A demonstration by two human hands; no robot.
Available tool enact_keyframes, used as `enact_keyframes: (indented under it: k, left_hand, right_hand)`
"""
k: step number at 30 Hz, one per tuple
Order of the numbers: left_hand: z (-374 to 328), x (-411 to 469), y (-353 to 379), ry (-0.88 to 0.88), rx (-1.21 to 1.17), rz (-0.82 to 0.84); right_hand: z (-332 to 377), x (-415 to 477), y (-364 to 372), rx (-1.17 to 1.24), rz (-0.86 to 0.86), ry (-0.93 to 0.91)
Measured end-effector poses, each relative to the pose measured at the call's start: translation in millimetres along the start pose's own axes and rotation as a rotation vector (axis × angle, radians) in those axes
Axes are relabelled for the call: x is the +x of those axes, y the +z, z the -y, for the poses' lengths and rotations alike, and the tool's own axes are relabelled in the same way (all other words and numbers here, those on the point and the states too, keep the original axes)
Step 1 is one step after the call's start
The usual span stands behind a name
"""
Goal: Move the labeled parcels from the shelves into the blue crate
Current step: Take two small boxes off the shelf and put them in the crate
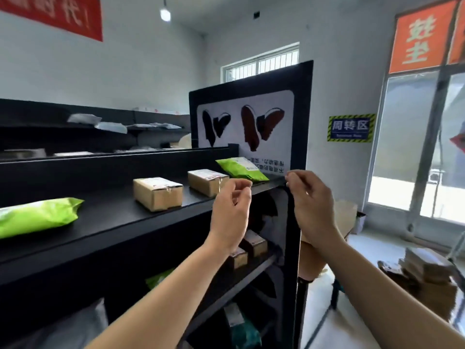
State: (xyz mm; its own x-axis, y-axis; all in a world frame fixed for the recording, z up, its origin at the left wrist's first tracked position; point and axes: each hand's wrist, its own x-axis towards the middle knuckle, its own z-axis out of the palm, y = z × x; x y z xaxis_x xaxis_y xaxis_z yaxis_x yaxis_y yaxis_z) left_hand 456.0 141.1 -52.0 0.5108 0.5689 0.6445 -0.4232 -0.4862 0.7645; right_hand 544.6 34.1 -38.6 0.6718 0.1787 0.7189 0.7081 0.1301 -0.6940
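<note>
While two labelled brown cardboard boxes [158,193] and two green plastic mailer bags [241,168] lie on the black shelf unit's [120,217] top tier, the left hand [231,205] hovers empty, fingers loosely curled, overlapping the farther box. The right hand's [312,202] fingertips [289,177] meet at the shelf corner; whether they pinch anything cannot be told. Small cardboard boxes [254,243] sit on a lower tier.

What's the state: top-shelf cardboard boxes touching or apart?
Apart. The head view shows bare shelf between the left box and the right box.
</note>
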Motion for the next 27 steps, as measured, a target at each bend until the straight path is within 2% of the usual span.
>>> enact_keyframes:
  k: [10,15,20,27]
  left_hand:
    - [-12,-2,-100,0.004,0.148,-0.257]
    - [-6,14,-136,-0.009,0.258,-0.426]
    - [12,42,-165,-0.143,0.335,-0.513]
    - [62,80,-175,-0.407,0.320,-0.453]
  right_hand:
    - [24,-11,77,0.127,0.175,0.019]
    - [20,-2,108,0.108,0.223,0.033]
    - [0,28,134,0.055,0.209,0.120]
    - [-47,71,172,-0.001,0.148,0.245]
